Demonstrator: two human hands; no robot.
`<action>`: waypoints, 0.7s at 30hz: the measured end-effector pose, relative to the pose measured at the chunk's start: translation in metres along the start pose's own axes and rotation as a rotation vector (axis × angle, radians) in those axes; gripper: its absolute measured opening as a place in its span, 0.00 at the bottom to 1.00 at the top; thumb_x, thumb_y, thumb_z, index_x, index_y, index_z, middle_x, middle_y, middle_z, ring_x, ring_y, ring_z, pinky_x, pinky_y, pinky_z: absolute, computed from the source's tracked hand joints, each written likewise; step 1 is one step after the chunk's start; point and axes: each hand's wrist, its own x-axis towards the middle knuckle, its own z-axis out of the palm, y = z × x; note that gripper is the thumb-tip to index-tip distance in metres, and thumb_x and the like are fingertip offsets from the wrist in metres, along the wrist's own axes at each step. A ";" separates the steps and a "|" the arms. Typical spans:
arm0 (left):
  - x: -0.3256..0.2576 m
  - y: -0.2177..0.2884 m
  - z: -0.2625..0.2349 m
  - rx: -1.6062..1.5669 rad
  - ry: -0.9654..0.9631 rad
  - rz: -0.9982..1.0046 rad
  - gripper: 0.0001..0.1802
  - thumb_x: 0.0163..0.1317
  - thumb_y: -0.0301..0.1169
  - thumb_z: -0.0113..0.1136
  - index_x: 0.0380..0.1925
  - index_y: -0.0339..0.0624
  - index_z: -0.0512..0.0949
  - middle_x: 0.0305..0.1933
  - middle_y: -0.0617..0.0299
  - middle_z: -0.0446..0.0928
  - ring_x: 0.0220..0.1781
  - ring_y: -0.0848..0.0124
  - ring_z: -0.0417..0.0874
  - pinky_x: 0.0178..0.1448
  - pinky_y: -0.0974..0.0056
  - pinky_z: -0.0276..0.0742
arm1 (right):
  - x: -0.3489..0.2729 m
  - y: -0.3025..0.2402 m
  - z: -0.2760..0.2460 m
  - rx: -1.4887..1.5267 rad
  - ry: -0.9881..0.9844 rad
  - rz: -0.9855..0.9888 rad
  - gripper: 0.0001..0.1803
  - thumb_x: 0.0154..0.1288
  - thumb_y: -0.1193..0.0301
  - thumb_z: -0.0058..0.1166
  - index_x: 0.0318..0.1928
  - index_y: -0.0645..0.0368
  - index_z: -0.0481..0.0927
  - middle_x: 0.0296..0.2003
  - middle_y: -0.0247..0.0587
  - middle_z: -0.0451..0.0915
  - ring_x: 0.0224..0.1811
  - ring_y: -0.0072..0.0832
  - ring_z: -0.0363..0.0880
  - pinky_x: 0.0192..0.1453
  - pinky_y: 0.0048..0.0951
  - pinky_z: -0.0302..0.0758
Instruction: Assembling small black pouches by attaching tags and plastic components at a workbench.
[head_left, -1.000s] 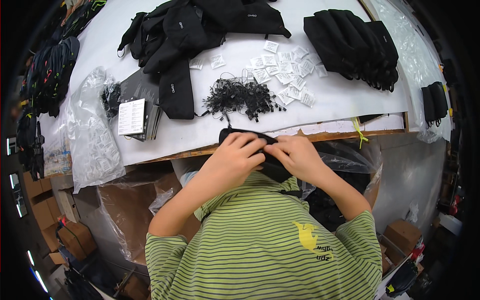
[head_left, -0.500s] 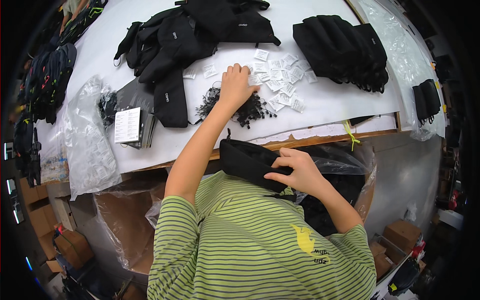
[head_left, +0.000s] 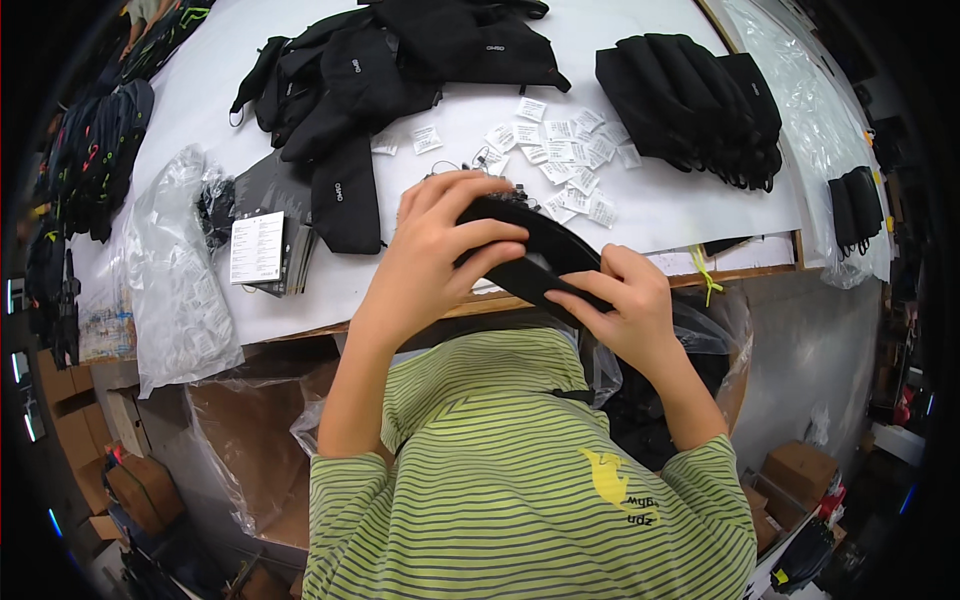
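Nearest the camera is the person's green-and-black striped shirt, with both forearms rising from it toward the bench edge. The right hand grips the lower right end of a flat black fabric pouch, fingers curled and pressed against its face. The left hand lies over the pouch's upper left end, its fingers slightly spread and wrapped across the top, closed onto the fabric. The pouch is held in the air just above the front edge of the white-covered bench, its long axis running diagonally from upper left to lower right, the far end pointing toward the bench and the near end toward the person's right side.

Below the bench edge hangs a clear plastic bag beside the right wrist. On the bench, just behind the hands, lies a heap of small black cords, mostly hidden by the left hand, and beyond it a scatter of small white paper sachets. To the left sit a stack of dark cards with a white printed label and a crumpled clear plastic bag. Farther back are a loose pile of black fabric pouches and, to the right, a neat stack of black pouches.
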 end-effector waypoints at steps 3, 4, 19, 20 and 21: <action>-0.029 -0.002 0.001 -0.241 0.412 -0.337 0.27 0.49 0.38 0.71 0.49 0.42 0.77 0.61 0.56 0.68 0.60 0.61 0.69 0.64 0.58 0.61 | 0.007 -0.007 0.007 -0.014 0.077 -0.006 0.11 0.43 0.66 0.72 0.28 0.55 0.84 0.17 0.31 0.62 0.18 0.25 0.64 0.22 0.28 0.60; -0.046 -0.010 0.010 -0.452 0.544 -0.434 0.37 0.51 0.40 0.72 0.60 0.42 0.68 0.65 0.55 0.64 0.61 0.61 0.67 0.65 0.59 0.61 | 0.009 -0.013 0.011 0.028 0.135 -0.023 0.11 0.43 0.66 0.72 0.28 0.55 0.84 0.16 0.31 0.62 0.18 0.25 0.63 0.21 0.28 0.59; -0.076 0.009 0.056 -1.595 0.816 -0.995 0.23 0.63 0.33 0.62 0.57 0.46 0.70 0.54 0.63 0.76 0.54 0.67 0.78 0.61 0.58 0.74 | 0.011 -0.043 0.064 0.181 0.277 0.090 0.12 0.42 0.68 0.73 0.29 0.55 0.85 0.17 0.32 0.58 0.17 0.24 0.58 0.20 0.27 0.54; -0.072 0.012 0.051 -1.585 0.810 -0.991 0.24 0.62 0.32 0.63 0.57 0.45 0.69 0.53 0.64 0.76 0.54 0.67 0.77 0.60 0.59 0.74 | 0.008 -0.043 0.068 0.350 0.295 0.178 0.10 0.45 0.70 0.72 0.29 0.56 0.85 0.17 0.30 0.58 0.17 0.22 0.57 0.20 0.27 0.54; -0.069 0.012 0.050 -1.587 0.808 -0.993 0.24 0.62 0.32 0.63 0.57 0.45 0.69 0.53 0.64 0.76 0.54 0.67 0.77 0.60 0.59 0.74 | 0.005 -0.043 0.069 0.520 0.311 0.266 0.09 0.48 0.71 0.72 0.29 0.57 0.84 0.17 0.29 0.59 0.18 0.20 0.56 0.20 0.27 0.53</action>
